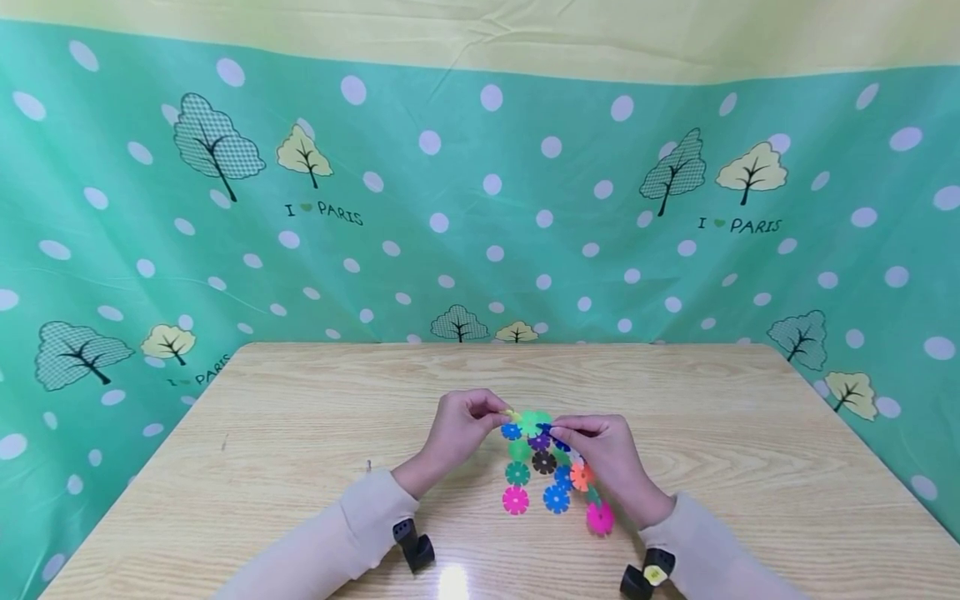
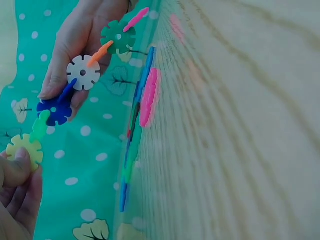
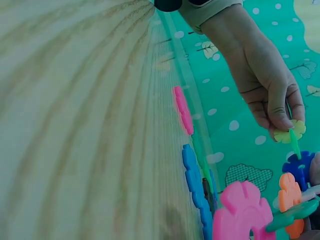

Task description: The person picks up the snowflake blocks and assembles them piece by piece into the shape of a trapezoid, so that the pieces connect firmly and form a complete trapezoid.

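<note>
Above the table, both hands hold up a chain of notched plastic flower discs. My left hand (image 1: 461,429) pinches the yellow disc (image 2: 31,146) at one end between thumb and fingers. A light green disc (image 2: 39,127) links it to a dark blue disc (image 2: 59,114), which my right hand (image 1: 611,454) grips. Beyond that hang a white disc (image 2: 91,69), an orange disc (image 2: 101,52), a green disc (image 2: 111,35) and a pink disc (image 2: 136,19). Behind the chain, more joined discs lie flat, including a pink one (image 1: 509,505) and a black one (image 1: 538,467).
The wood-grain table (image 1: 300,433) stretches around both hands. A green dotted cloth (image 1: 405,192) with printed trees hangs behind its far edge. Dark wrist cameras, one on the left sleeve (image 1: 367,521) and one on the right sleeve (image 1: 697,542), sit near the tabletop.
</note>
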`<state>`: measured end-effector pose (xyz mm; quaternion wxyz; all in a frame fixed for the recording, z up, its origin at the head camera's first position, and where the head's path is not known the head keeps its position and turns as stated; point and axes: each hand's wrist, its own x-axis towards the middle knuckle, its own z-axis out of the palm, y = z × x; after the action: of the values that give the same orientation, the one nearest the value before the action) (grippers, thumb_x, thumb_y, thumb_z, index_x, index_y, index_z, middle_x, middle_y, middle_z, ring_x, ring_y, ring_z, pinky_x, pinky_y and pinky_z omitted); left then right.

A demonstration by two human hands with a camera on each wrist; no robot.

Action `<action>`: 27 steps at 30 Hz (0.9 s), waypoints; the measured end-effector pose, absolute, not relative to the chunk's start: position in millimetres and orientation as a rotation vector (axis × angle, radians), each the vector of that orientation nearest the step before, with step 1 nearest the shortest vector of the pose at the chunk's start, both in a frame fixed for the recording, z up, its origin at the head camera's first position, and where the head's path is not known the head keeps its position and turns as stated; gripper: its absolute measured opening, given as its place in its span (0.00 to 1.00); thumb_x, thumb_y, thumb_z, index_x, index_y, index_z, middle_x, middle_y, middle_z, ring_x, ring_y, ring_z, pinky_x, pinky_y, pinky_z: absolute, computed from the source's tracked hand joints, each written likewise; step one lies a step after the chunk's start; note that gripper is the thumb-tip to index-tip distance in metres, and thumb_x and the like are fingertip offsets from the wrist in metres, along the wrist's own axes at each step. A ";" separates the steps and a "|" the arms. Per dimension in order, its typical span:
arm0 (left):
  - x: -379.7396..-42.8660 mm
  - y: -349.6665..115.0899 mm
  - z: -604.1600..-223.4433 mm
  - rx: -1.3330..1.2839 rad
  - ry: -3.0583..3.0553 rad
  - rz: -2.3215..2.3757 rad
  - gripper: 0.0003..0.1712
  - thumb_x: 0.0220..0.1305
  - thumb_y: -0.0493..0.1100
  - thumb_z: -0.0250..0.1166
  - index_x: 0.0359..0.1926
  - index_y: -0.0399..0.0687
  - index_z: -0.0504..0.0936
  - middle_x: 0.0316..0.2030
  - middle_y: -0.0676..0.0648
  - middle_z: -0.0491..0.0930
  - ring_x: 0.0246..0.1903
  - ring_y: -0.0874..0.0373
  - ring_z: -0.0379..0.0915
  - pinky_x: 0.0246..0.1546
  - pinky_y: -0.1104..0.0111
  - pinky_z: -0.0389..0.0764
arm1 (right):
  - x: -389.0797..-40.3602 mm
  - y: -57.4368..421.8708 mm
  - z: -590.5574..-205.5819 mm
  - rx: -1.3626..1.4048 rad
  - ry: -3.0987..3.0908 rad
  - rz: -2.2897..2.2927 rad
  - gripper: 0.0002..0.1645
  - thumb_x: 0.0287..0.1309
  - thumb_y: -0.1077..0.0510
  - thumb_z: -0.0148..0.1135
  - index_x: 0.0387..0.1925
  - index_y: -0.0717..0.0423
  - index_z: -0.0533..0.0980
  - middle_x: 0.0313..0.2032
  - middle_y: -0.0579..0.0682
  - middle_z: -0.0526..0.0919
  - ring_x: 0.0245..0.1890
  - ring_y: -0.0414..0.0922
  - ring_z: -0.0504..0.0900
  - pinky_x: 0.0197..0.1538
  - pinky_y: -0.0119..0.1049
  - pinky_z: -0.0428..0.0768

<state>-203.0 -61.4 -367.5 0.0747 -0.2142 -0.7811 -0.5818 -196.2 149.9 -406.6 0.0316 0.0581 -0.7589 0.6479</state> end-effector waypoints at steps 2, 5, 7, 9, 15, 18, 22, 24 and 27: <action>-202.1 -60.2 -365.9 -0.650 -2.339 -1.732 0.02 0.53 0.25 0.65 0.28 0.31 0.83 0.29 0.38 0.84 0.30 0.42 0.80 0.28 0.77 0.79 | -195.7 150.5 -406.8 0.185 -2.336 1.990 0.10 0.54 0.65 0.66 0.37 0.68 0.82 0.36 0.58 0.86 0.35 0.38 0.84 0.41 0.31 0.82; -201.1 -58.8 -363.6 -0.656 -2.343 -1.720 0.02 0.53 0.25 0.65 0.29 0.30 0.82 0.29 0.37 0.84 0.30 0.41 0.80 0.29 0.76 0.79 | -195.2 151.8 -406.2 0.196 -2.353 1.975 0.10 0.53 0.64 0.66 0.37 0.68 0.82 0.35 0.58 0.86 0.34 0.38 0.84 0.39 0.30 0.82; -201.2 -58.2 -363.4 -0.648 -2.360 -1.716 0.02 0.53 0.25 0.65 0.30 0.31 0.83 0.29 0.37 0.84 0.30 0.41 0.80 0.28 0.77 0.78 | -195.4 152.8 -405.8 0.213 -2.377 1.952 0.10 0.53 0.63 0.67 0.36 0.67 0.83 0.34 0.57 0.86 0.32 0.38 0.83 0.37 0.30 0.82; -202.3 -58.1 -365.0 -0.636 -2.381 -1.712 0.03 0.53 0.26 0.65 0.30 0.32 0.83 0.29 0.38 0.84 0.29 0.42 0.79 0.26 0.79 0.76 | -196.1 153.7 -405.1 0.256 -2.402 1.940 0.10 0.54 0.62 0.67 0.36 0.67 0.82 0.34 0.57 0.86 0.31 0.39 0.82 0.37 0.30 0.81; -216.5 -59.3 -386.8 -0.614 -2.411 -1.712 0.02 0.53 0.29 0.67 0.30 0.35 0.84 0.29 0.42 0.84 0.26 0.50 0.78 0.22 0.79 0.73 | -197.2 153.2 -405.0 0.345 -2.471 1.941 0.15 0.54 0.62 0.67 0.42 0.66 0.79 0.38 0.58 0.84 0.37 0.42 0.83 0.43 0.31 0.81; -223.1 -60.4 -397.4 -0.626 -2.408 -1.722 0.02 0.53 0.31 0.68 0.30 0.39 0.85 0.29 0.45 0.84 0.27 0.53 0.79 0.23 0.78 0.75 | -196.7 151.5 -405.1 0.300 -2.506 1.950 0.20 0.51 0.61 0.69 0.47 0.65 0.78 0.41 0.58 0.84 0.41 0.45 0.83 0.45 0.30 0.81; -225.0 -61.0 -401.2 -0.656 -2.393 -1.720 0.03 0.52 0.32 0.69 0.30 0.42 0.85 0.29 0.46 0.85 0.27 0.55 0.80 0.24 0.76 0.77 | -196.3 148.3 -404.2 0.294 -2.575 1.894 0.24 0.50 0.58 0.71 0.49 0.63 0.78 0.45 0.57 0.84 0.45 0.48 0.82 0.46 0.31 0.81; -219.5 -60.4 -392.6 -0.662 -2.395 -1.712 0.03 0.52 0.30 0.69 0.29 0.39 0.85 0.29 0.44 0.84 0.27 0.52 0.80 0.25 0.76 0.78 | -196.2 146.4 -403.1 0.299 -2.605 1.850 0.24 0.49 0.57 0.71 0.49 0.61 0.79 0.45 0.57 0.84 0.44 0.48 0.83 0.45 0.32 0.81; -209.5 -59.2 -377.0 -0.659 -2.401 -1.718 0.03 0.52 0.27 0.67 0.29 0.35 0.84 0.29 0.41 0.84 0.28 0.49 0.81 0.26 0.77 0.78 | -197.0 144.0 -402.0 0.292 -2.629 1.796 0.23 0.48 0.57 0.72 0.47 0.60 0.80 0.44 0.55 0.84 0.42 0.46 0.83 0.44 0.31 0.82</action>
<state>-209.5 -59.2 -377.0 0.0583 -0.2175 -0.7922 -0.5671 -197.0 144.0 -402.0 -0.0279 0.0914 -0.8220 0.5614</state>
